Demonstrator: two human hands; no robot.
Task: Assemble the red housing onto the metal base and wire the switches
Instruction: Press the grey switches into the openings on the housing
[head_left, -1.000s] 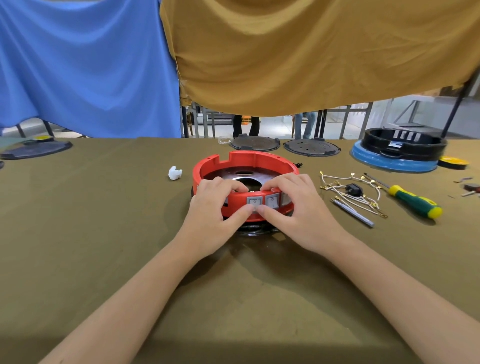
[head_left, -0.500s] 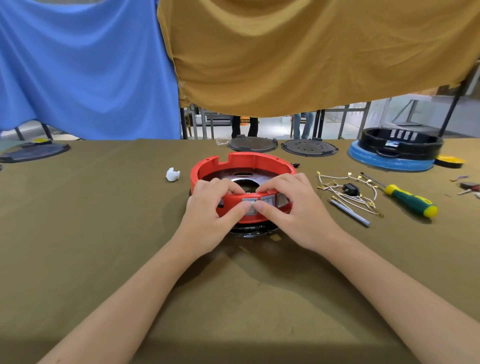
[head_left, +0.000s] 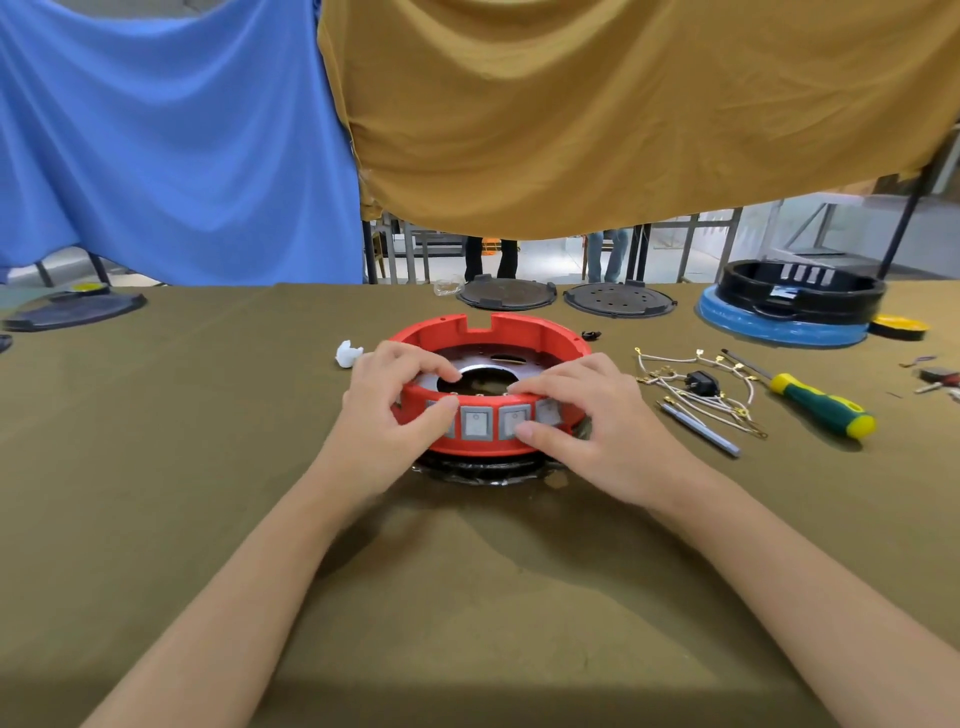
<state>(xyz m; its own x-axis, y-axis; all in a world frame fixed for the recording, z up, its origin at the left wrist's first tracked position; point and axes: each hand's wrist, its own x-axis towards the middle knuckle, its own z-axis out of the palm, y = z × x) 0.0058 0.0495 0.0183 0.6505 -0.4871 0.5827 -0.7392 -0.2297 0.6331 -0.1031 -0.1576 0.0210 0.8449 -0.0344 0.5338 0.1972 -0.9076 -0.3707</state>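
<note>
The red ring housing (head_left: 524, 326) sits on the metal base (head_left: 480, 470) in the middle of the olive cloth. Grey rocker switches (head_left: 477, 422) line its near wall. My left hand (head_left: 387, 421) grips the near left rim, fingers curled over the top and thumb on the outer wall by a switch. My right hand (head_left: 597, 423) grips the near right rim the same way, thumb on the wall below a switch. Loose white wires with gold terminals (head_left: 691, 387) lie to the right of the housing.
A green and yellow screwdriver (head_left: 815, 405) and a thin grey tool (head_left: 701, 430) lie right of the wires. A white scrap (head_left: 347, 353) sits left of the housing. Two dark discs (head_left: 506, 293) and a black housing on a blue base (head_left: 789, 306) stand at the far edge.
Both thumbs have moved apart along the front wall, uncovering the two middle switches. The housing stays in place on the base.
</note>
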